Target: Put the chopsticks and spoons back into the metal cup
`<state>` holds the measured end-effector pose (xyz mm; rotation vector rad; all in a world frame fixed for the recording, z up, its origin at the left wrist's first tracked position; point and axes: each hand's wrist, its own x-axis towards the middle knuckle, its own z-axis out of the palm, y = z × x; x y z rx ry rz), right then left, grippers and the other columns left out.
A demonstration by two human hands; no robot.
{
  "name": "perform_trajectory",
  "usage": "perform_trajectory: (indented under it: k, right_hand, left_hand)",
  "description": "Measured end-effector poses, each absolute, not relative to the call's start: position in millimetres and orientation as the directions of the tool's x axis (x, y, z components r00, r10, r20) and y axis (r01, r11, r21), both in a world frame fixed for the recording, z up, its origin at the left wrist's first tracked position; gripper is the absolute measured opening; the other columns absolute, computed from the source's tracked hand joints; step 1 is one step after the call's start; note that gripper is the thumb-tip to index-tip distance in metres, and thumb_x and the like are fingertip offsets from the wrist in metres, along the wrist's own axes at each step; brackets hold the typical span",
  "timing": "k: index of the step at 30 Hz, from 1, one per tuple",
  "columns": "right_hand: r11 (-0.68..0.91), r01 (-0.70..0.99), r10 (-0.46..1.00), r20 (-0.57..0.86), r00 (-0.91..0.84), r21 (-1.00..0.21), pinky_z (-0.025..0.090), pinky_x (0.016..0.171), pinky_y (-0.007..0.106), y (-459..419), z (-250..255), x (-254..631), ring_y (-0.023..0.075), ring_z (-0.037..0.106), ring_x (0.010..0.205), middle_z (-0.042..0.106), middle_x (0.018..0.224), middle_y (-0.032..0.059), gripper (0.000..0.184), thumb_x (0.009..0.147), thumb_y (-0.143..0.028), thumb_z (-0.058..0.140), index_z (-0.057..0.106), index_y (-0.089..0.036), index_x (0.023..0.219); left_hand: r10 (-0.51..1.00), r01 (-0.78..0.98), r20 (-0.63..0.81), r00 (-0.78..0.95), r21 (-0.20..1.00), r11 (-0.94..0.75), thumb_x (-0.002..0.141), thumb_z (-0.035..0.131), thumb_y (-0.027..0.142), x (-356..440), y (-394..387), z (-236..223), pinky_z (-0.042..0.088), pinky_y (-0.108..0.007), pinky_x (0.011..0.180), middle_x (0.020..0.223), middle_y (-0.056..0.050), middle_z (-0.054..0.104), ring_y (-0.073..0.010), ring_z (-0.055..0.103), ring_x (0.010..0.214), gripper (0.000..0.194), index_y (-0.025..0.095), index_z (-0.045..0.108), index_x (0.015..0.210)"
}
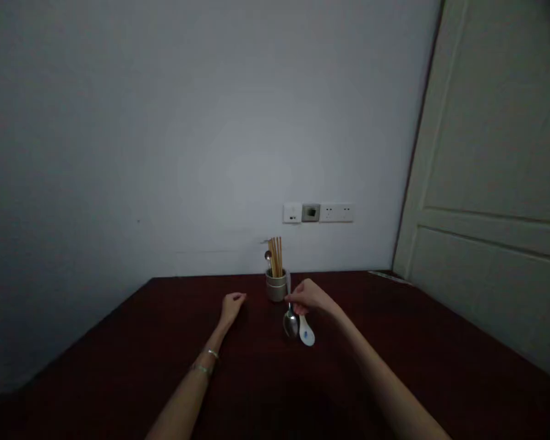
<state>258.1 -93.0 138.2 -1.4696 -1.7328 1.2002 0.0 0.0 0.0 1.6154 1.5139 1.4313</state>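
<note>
In the head view, my right hand (pixel 307 296) has its thumb and fingertips closed on the handle of a metal spoon (pixel 290 325), whose bowl points down toward me. Beside that bowl is a white ceramic spoon (pixel 307 333) with a blue mark; my right hand hides its handle end. Just behind stands a pale round holder (pixel 275 287) with several wooden chopsticks (pixel 275 256) and a small round-headed spoon (pixel 268 255) upright in it. My left hand (pixel 233 302) rests on the table left of the holder, fingers curled together, with nothing visible in them.
The dark red table (pixel 266 385) reaches back to a plain pale wall (pixel 238 153). Sockets and a switch panel (pixel 318 212) sit on the wall above the table. A pale panelled door (pixel 495 183) stands at the right. A thin light strip (pixel 389 277) lies near the table's far right corner.
</note>
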Motion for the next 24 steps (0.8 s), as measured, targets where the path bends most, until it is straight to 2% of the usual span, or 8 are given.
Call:
perform_trajectory:
  k: [4,10,18,21,24]
  right_hand:
    - [0.03,0.4,0.951,-0.097,-0.295,-0.916,0.042,0.033,0.014,-98.2,150.2,259.7,0.0066,0.051,0.032,0.056,0.038,-0.0003,0.025,0.071,-0.019,0.058,0.056,-0.011,0.047]
    - [0.008,0.332,0.948,-0.098,-0.303,-0.943,0.041,0.032,0.013,-101.1,150.4,264.6,0.0062,0.05,0.032,0.054,0.038,-0.0014,0.027,0.072,-0.019,0.057,0.055,-0.011,0.047]
    - [0.025,0.197,0.962,-0.03,-0.27,-0.98,0.039,0.031,0.014,-90.3,142.8,269.5,0.0055,0.048,0.03,0.054,0.038,-0.0013,0.027,0.072,-0.025,0.06,0.056,-0.011,0.049]
    - [0.055,0.08,0.966,0.033,-0.256,-0.995,0.039,0.031,0.013,-86.7,143.7,270.8,0.0046,0.047,0.03,0.054,0.039,-0.0014,0.029,0.072,-0.029,0.06,0.056,-0.011,0.05]
    - [0.065,-0.028,0.978,0.07,-0.197,-0.997,0.04,0.032,0.013,-84.4,143.7,273.2,0.0047,0.048,0.032,0.055,0.041,-0.0017,0.026,0.07,-0.03,0.062,0.057,-0.011,0.053]
  left_hand:
    - [0.922,0.386,0.338,-0.188,0.889,-0.247,0.063,0.056,0.044,-1.7,-6.9,3.6,0.042,-0.028,0.068,0.073,-0.009,0.067,-0.0222,0.06,0.075,0.036,0.01,0.068,0.071]
    - [0.931,0.241,0.293,-0.216,0.94,-0.24,0.061,0.056,0.052,1.1,-8.6,8.8,0.041,-0.024,0.056,0.062,-0.008,0.064,-0.0162,0.057,0.059,0.043,0.01,0.065,0.063]
    - [0.943,0.078,0.235,-0.236,0.972,-0.223,0.064,0.056,0.049,14.0,-23.9,31.3,0.038,-0.021,0.046,0.055,-0.005,0.06,-0.01,0.051,0.046,0.04,0.009,0.062,0.066]
    - [0.956,0.087,0.26,-0.138,0.964,-0.25,0.067,0.055,0.048,27.5,-35.7,64.0,0.036,-0.02,0.044,0.054,-0.003,0.058,-0.0086,0.049,0.044,0.039,0.01,0.061,0.067]
    - [0.945,0.2,0.297,0.14,0.926,-0.321,0.072,0.051,0.048,43.3,-58.0,107.9,0.038,-0.02,0.047,0.058,-0.003,0.059,-0.0092,0.051,0.048,0.04,0.01,0.063,0.072]
